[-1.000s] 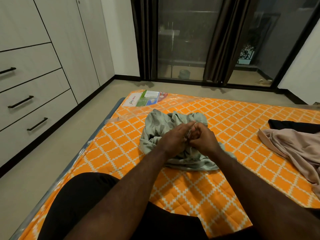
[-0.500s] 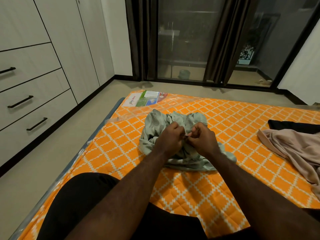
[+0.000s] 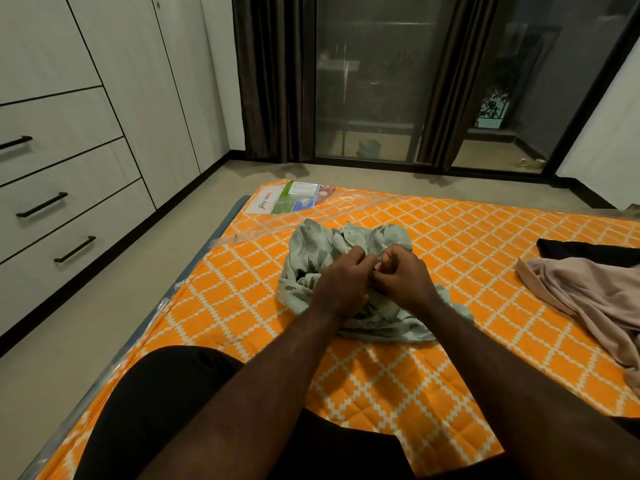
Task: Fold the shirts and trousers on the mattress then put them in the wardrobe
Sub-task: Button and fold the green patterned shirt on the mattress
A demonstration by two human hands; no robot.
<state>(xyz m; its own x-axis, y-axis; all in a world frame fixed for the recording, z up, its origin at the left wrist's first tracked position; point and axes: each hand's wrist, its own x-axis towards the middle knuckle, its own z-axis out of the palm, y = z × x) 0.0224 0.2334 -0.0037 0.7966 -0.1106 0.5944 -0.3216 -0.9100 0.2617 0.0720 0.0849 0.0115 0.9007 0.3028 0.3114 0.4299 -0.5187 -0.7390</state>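
At frame centre, the crumpled green shirt [image 3: 311,247] is pinched by both the left hand [image 3: 341,284] and the right hand [image 3: 403,278], fingers curled, possibly at a button. If it is folded while bunched, creases could be set. On the mattress [image 3: 242,306] 3 garments are counted: 1 green shirt, and at right 1 beige garment [image 3: 588,299] and 1 black garment [image 3: 588,245]. 2 hands are seen.

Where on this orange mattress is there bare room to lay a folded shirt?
Bare mattress lies between the green shirt and the beige garment, and left of the shirt to the mattress edge. Crowded: mid-mattress, where left hand and right hand pinch the shirt, and the right side.
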